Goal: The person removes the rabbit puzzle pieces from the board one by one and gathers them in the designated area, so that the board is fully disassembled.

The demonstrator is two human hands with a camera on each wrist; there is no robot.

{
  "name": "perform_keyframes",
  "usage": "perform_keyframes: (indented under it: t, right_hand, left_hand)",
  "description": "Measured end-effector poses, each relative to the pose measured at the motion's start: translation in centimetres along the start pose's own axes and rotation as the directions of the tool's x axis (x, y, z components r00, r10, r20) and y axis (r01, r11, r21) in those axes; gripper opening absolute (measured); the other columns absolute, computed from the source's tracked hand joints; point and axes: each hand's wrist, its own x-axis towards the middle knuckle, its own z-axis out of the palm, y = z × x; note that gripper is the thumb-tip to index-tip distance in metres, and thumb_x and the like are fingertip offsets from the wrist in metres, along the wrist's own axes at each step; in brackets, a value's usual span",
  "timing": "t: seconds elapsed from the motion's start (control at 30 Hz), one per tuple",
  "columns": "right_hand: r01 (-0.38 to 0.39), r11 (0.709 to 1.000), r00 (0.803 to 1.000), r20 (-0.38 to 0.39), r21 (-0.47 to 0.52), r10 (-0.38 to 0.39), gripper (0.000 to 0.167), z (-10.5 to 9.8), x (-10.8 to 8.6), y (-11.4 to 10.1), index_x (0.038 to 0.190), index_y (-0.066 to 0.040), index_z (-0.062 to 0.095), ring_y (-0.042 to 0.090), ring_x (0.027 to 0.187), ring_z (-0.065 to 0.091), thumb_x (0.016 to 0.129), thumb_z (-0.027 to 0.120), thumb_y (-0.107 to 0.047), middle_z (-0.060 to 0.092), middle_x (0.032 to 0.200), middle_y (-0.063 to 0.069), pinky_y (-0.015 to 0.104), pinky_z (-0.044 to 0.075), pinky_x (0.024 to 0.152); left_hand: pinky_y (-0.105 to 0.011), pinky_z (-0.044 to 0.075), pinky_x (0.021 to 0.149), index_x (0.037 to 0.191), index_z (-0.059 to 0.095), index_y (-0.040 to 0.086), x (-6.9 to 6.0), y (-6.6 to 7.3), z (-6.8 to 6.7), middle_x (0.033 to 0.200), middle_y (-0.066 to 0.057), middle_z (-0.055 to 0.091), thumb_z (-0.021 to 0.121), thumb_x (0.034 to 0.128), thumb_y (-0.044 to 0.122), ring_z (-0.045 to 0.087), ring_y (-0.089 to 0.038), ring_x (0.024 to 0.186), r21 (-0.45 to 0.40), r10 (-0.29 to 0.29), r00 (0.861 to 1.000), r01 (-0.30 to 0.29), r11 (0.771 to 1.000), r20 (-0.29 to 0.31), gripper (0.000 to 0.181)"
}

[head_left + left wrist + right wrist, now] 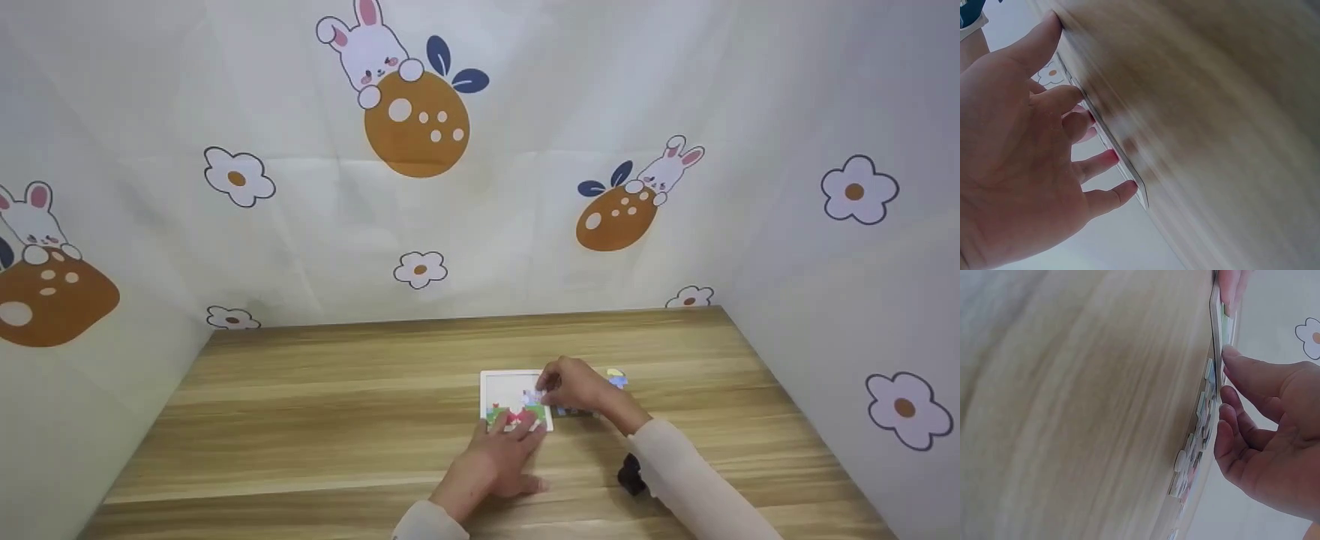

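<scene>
picture pieces (535, 411) are sitting in the near part of a white puzzle tray (484, 390) on the wood table (337, 420)
left hand (499, 461) is pressing the near edge, fingers spread — right hand (577, 386) is curling its fingers at the right rim, can't tell if it's pinching anything. loose pieces (616, 378) are lying just right, looking thin, light and stiff — i'm guessing edge grips are working best.
</scene>
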Motion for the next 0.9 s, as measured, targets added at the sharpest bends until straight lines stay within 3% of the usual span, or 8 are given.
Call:
perform_keyframes:
  t: [0.4, 0.67, 0.9]
  right_hand:
    - [0.013, 1.0, 1.0, -0.007, -0.01, -0.013, 0.009, -0.1, -0.2, -0.3, 0.092, -0.002, 0.072, 0.014, 0.079, 0.058, 0.084, 0.076, -0.003, 0.068, 0.085, 0.006, 0.032, 0.053, 0.075]
    - [-0.025, 0.995, 0.999, -0.034, 0.098, 0.028, 0.009, -0.3, 0.0, -0.3, 0.091, -0.002, 0.067, 0.011, 0.069, 0.055, 0.087, 0.075, -0.003, 0.067, 0.086, 0.006, 0.021, 0.047, 0.057]
    - [0.034, 0.993, 0.992, -0.128, 0.116, -0.019, 0.008, -1.0, -0.1, -0.4, 0.089, -0.003, 0.067, 0.011, 0.078, 0.061, 0.088, 0.074, -0.005, 0.07, 0.085, 0.008, 0.022, 0.052, 0.071]
  left_hand:
    - [-0.058, 0.023, 0.124, 0.158, 0.03, 0.03, 0.1, 0.1, -0.2, 0.167, 0.008, 0.025, 0.061, 0.0902, 0.062, 0.02, -0.031, 0.156, -0.024, -0.005, 1.0, 0.005, 1.0, 0.015, 0.081]
    - [-0.058, 0.023, 0.124, 0.158, 0.031, 0.03, 0.2, 0.2, -0.5, 0.167, 0.007, 0.026, 0.062, 0.0896, 0.062, 0.02, -0.031, 0.156, -0.021, -0.014, 1.0, 0.014, 1.0, 0.027, 0.081]
    - [-0.058, 0.024, 0.124, 0.158, 0.031, 0.03, 0.1, 0.2, -0.6, 0.167, 0.006, 0.026, 0.064, 0.088, 0.062, 0.021, -0.032, 0.155, -0.01, -0.015, 1.0, 0.015, 1.0, 0.017, 0.084]
